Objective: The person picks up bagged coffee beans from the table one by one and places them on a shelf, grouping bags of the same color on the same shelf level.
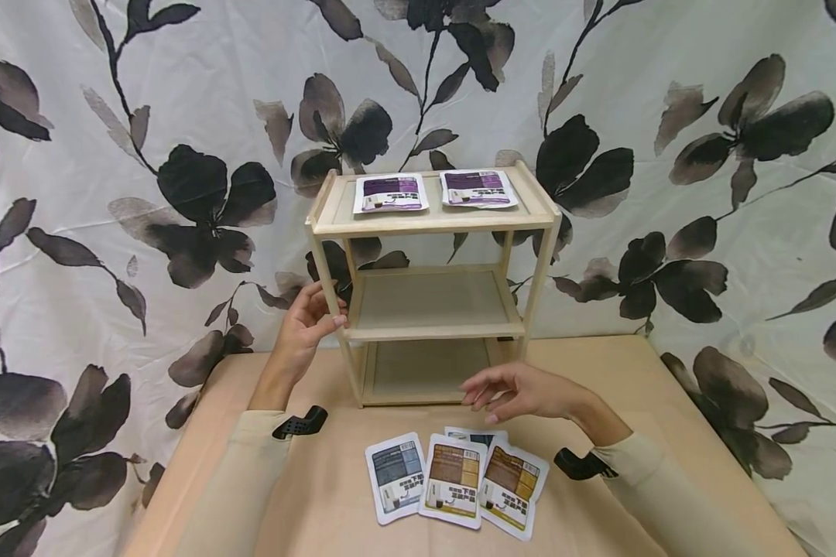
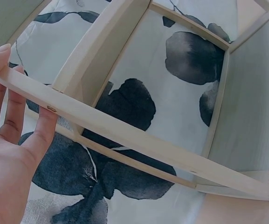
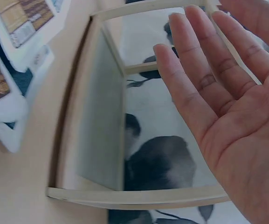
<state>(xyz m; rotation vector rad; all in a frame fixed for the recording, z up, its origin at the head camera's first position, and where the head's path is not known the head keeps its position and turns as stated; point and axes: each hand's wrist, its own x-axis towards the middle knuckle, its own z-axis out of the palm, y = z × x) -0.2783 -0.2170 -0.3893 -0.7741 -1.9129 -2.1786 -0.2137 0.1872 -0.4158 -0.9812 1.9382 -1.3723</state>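
Note:
A three-tier wooden shelf rack point(image 1: 435, 333) stands on the table. My left hand point(image 1: 303, 334) holds its front left post point(image 2: 120, 127), thumb on one side and fingers on the other in the left wrist view. My right hand point(image 1: 522, 391) hovers before the bottom tier, fingers loosely extended; its palm point(image 3: 246, 144) shows bare in the right wrist view. Just below it on the table lie flat sachets: a blue-grey sachet point(image 1: 395, 477) at left, a brown-and-gold sachet point(image 1: 453, 480) in the middle, another brown sachet point(image 1: 512, 489) at right, and a mostly covered blue one point(image 1: 477, 435) behind.
Two purple-and-white sachets, one at left point(image 1: 390, 193) and one at right point(image 1: 478, 189), lie side by side on the rack's top tier. Behind the table point(image 1: 599, 510) hangs a white cloth point(image 1: 460, 108) with dark flowers. Black bands circle both sleeves.

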